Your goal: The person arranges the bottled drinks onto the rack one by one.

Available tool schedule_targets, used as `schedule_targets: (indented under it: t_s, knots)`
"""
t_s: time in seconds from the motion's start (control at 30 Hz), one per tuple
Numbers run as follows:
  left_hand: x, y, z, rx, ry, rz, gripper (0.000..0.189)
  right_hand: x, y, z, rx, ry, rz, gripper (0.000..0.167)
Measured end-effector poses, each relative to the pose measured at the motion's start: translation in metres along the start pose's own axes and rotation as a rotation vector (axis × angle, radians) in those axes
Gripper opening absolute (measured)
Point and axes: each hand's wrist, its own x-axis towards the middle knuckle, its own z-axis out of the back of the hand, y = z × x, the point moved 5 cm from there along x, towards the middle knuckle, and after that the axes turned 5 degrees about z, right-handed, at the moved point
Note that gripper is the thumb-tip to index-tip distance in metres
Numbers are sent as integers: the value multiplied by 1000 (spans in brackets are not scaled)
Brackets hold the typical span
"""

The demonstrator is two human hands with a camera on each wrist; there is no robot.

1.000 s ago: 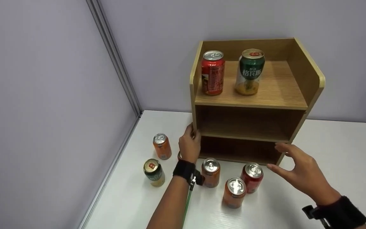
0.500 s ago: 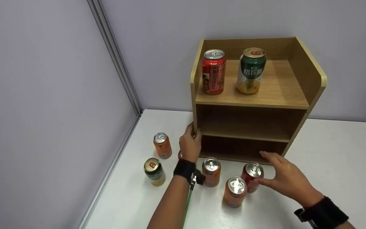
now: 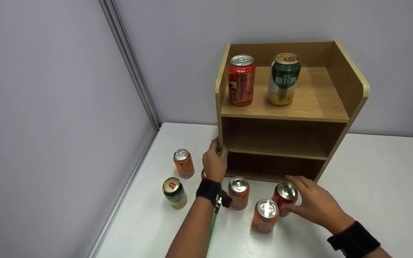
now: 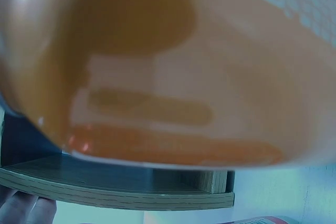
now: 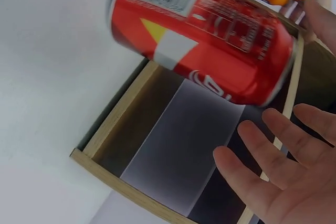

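Observation:
My left hand grips the left side panel of a small wooden shelf unit. In the left wrist view, its fingers show at the lower left against the shelf's edge. My right hand is spread beside a red soda can on the table. The right wrist view shows that red can apart from the outstretched fingers; the thumb is partly cut off there. An orange can stands just in front of the red one. Another orange can is near my left wrist, filling the left wrist view.
On the top shelf stand a red can and a green kvass can. To the left of my forearm are an orange can and a green-and-yellow can. My left wrist mostly hides another can. Walls rise behind and left.
My right hand has moved left and slightly down, from the shelf's lower right corner to the red can, its thumb and fingers coming around it. My left hand stays on the panel.

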Motion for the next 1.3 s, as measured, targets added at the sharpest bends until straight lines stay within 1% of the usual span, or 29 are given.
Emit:
schedule_targets:
  t_s: [0.13,0.2,0.43,0.7,1.03,1.17,1.3]
  knots:
    - [0,-1,0,3,-9,-6,27,0,3,-5,-61,-28,66,84]
    - [0,-1,-1,5,-3,3,26,1,4,-7,-79,-38,87,83]
    - [-2,-1,0,-11,-4,10,28,5,8,-17,-129,-35,109,77]
    - [-3,0,0,-12,-4,19,28,5,10,-29,-191,-36,118,79]
    - [-1,-2,1,0,-10,6,26,3,13,-38,-203,-139,75,74]
    - [-1,-2,1,8,-9,5,25,1,13,-39,-177,-157,50,73]
    - [-1,-1,1,13,-9,-1,25,1,13,-40,-115,-165,13,72]
